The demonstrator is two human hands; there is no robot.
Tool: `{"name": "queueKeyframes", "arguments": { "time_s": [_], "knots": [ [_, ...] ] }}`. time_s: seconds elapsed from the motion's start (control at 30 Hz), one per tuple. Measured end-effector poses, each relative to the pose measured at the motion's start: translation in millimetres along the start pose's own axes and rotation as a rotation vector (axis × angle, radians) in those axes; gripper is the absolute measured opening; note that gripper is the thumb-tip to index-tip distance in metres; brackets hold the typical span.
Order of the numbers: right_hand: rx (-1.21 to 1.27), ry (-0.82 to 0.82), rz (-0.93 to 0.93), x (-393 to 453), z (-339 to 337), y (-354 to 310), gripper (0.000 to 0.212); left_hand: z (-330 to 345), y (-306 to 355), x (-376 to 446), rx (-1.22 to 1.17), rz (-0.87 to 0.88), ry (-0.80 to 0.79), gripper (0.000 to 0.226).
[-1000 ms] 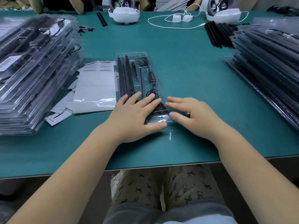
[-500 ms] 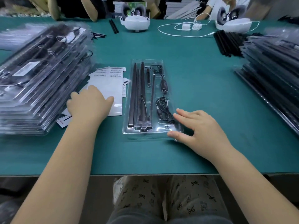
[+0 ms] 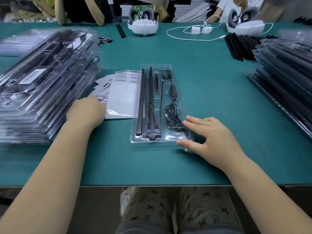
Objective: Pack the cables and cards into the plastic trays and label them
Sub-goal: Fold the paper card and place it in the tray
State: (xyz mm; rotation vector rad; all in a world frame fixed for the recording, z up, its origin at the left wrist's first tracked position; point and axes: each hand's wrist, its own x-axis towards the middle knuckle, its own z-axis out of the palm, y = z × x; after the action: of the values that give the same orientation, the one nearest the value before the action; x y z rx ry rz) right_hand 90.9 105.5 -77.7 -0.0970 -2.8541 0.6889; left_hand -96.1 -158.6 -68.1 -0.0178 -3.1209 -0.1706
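Green table [image 3: 211, 78] bears tray [image 3: 177, 139], label sheet [image 3: 123, 98], tray stacks [image 3: 42, 85]

left hand [image 3: 86, 111]: palm down, fingers curled | right hand [image 3: 208, 135]: flat, fingers spread

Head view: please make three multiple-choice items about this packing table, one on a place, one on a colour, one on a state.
1. Where do the barcode labels lie?
A. left of the middle tray
B. on the right stack
C. on the lap

2. What colour is the table mat?
A. red
B. teal green
C. white

3. What is the right hand doing?
A. lifting a headset
B. resting by the tray's near right corner
C. hanging off the table

Key: 1 A, the labels lie against the tray's left edge; 2 B, the mat is teal; 3 B, its fingers are spread over that corner.
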Motion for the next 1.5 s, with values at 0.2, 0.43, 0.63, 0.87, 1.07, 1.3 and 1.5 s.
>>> {"name": "queueKeyframes", "arguments": {
  "time_s": [0.2,0.43,0.63,0.87,1.07,1.3,1.5],
  "knots": [
    [0.008,-0.002,0.009,0.3,0.0,-0.5,0.089,2.9,3.1,8.4,0.012,0.057,0.060,0.021],
    [0.007,-0.002,0.006,0.2,-0.4,-0.8,0.088,-8.8,7.1,19.6,0.043,0.146,0.059,0.029],
    [0.009,-0.007,0.003,0.1,-0.9,-0.9,0.087,-13.7,11.4,30.0,-0.002,0.139,-0.010,0.027],
    [0.010,-0.025,0.008,0.2,-1.2,-0.3,0.088,-25.5,31.1,32.7,0.004,-0.015,-0.081,0.044],
    [0.005,-0.025,0.001,0.7,-1.1,0.8,0.089,-36.6,39.2,25.4,0.155,0.015,-0.032,0.027],
    [0.018,-0.015,-0.004,0.3,-0.3,0.3,0.086,-59.3,45.4,10.9,0.254,-0.083,0.226,0.014],
    [0.060,-0.002,-0.002,0.9,-1.9,0.5,0.082,-70.4,68.9,-36.6,-0.505,0.365,0.275,0.018]
  ]
}}
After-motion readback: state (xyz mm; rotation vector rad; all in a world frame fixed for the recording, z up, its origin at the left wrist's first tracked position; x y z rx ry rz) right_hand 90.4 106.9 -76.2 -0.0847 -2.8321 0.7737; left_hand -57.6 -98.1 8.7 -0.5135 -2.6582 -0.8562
